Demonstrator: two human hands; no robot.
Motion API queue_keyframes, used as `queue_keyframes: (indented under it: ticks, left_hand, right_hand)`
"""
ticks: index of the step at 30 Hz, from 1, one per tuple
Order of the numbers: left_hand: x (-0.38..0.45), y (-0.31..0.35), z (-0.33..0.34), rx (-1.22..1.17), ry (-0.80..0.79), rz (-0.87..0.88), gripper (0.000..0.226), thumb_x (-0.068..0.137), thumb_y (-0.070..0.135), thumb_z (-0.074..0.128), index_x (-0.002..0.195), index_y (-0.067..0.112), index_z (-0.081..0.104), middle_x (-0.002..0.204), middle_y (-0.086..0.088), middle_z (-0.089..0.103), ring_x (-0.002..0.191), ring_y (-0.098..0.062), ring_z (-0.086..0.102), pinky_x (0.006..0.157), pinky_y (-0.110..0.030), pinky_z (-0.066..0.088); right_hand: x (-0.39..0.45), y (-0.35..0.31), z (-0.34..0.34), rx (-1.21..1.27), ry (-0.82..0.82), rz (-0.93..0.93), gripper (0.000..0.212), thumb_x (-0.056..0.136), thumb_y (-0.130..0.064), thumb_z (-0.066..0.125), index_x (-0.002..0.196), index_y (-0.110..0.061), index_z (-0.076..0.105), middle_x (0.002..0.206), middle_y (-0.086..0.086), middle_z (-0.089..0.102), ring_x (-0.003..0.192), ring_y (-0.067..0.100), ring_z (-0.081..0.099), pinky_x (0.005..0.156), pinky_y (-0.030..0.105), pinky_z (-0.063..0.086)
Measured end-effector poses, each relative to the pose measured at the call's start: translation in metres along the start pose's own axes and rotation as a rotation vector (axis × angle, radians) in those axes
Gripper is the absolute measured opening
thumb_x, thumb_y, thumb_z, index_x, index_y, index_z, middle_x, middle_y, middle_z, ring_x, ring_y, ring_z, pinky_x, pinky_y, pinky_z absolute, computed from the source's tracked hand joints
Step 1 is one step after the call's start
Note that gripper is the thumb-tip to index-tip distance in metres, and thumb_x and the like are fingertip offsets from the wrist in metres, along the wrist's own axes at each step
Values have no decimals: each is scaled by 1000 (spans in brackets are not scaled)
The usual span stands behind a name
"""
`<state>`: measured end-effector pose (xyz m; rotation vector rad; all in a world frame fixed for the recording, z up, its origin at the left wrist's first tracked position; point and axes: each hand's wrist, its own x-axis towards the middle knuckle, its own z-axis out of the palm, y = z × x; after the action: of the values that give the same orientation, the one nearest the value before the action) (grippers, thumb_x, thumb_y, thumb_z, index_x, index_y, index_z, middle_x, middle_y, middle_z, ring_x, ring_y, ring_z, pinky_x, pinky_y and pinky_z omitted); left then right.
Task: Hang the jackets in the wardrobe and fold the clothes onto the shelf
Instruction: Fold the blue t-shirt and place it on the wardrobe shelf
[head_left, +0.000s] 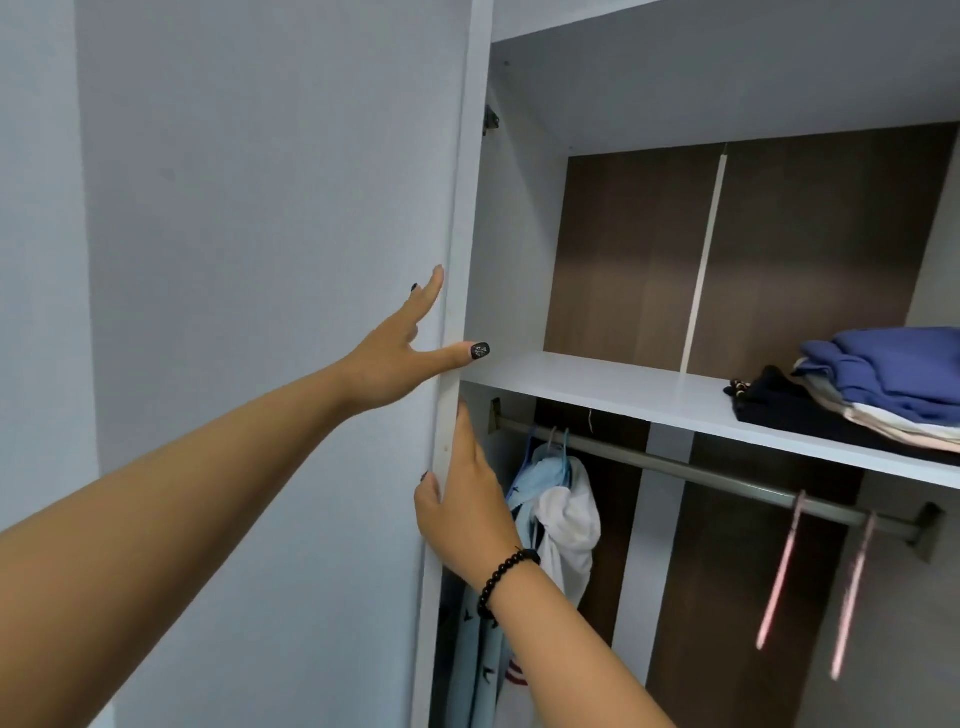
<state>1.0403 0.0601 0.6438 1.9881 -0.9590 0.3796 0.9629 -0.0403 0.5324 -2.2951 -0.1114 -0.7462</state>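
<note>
At the door (270, 260) edge, both hands make contact. Left hand (400, 358): fingers straight and spread, laid flat on the door's outer face, with the thumb hooked round the edge at shelf (597, 384) height. Right hand (467, 499): positioned directly below the left thumb, fingers straight and together along the door's inner side, thumb on the outer side, so the edge sits between thumb and fingers. A black bead bracelet (501, 579) circles the right wrist.

Right of the left thumb, the white shelf runs across the wardrobe. Folded clothes (862, 395) lie stacked on it well away from both hands, at the far right: a blue item on top, pale layers under it, a dark item at the left of the stack.

Below the shelf, a metal rail (701, 470) spans the compartment. Jackets (561, 514) hang from the rail's left end, just beyond the right hand's fingers: a light blue one and a white one, on blue hangers. Their lower parts pass behind the right wrist. Two pink hangers (810, 582) hang bare near the rail's right end, well apart from the hands and blurred.
</note>
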Motion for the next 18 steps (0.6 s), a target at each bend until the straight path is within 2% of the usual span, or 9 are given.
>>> queue_keyframes:
  ticks: [4,6,8,11,14,18]
  left_hand:
    - [19,9,43,-134,-42,90,95,84,56,54,147,44,-15,158,19,-13,148,-17,-1,118,-42,10]
    - [27,10,69,-218,-40,136,101,81,57,58,148,44,-16,157,22,-14,148,-10,-5,119,-39,9]
    - [39,10,95,-197,-22,152,105,79,56,63,148,45,-16,158,19,-16,147,-7,-8,117,-36,8]
    - [58,19,136,-89,26,128,109,76,63,64,146,46,-17,159,11,-19,149,-20,-8,117,-46,11]
    - [77,32,174,-21,130,80,110,76,65,64,146,45,-18,159,6,-21,148,-31,-10,115,-56,13]
    - [95,40,205,31,191,30,109,77,67,61,146,44,-20,158,3,-24,147,-35,-12,113,-64,17]
  right_hand:
    - [1,34,-20,97,15,28,75,94,-17,44,151,-34,-1,156,-7,23,134,10,37,102,19,34]
    - [3,54,-35,110,38,60,70,94,-17,44,151,-33,5,151,-5,33,128,8,44,100,18,38]
    - [5,76,-55,126,84,99,66,95,-17,45,150,-32,12,143,-5,43,120,8,51,100,23,44]
    - [4,105,-87,265,115,147,55,97,-13,46,145,-32,28,135,-11,52,122,4,52,106,35,44]
    - [7,124,-115,351,118,161,49,97,-2,44,139,-28,39,132,-8,56,119,3,56,105,31,44]
    - [16,149,-126,421,194,187,46,97,5,42,135,-21,44,127,-2,61,114,6,60,99,25,48]
